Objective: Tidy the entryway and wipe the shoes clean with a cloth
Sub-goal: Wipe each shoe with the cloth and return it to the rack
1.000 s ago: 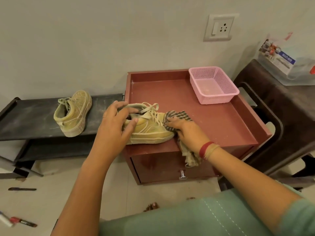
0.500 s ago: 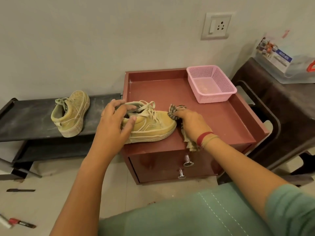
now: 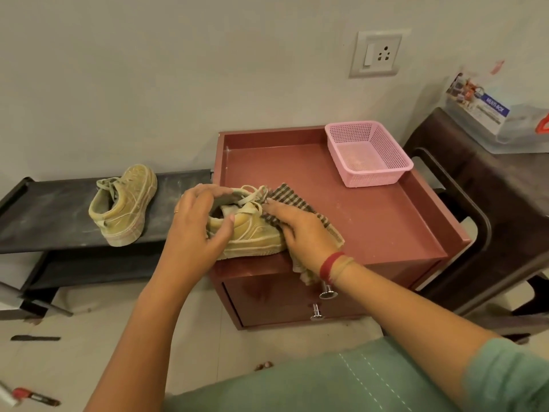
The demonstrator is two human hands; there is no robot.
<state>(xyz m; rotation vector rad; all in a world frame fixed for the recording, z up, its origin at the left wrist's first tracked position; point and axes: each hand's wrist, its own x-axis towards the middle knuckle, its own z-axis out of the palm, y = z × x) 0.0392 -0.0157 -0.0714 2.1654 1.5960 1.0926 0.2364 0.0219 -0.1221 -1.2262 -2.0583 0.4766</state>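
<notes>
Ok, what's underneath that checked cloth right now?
The checked cloth drapes over the front of the shoe on the red cabinet; the toe is covered, so its state is hidden. The right hand presses on top; the left hand grips the shoe's collar.

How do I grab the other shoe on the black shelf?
Pinch the heel rim of the shoe from above, thumb inside the opening. It stands on its sole on the black shelf, heel nearest you, opening facing up, so that edge is probably easiest.
</notes>
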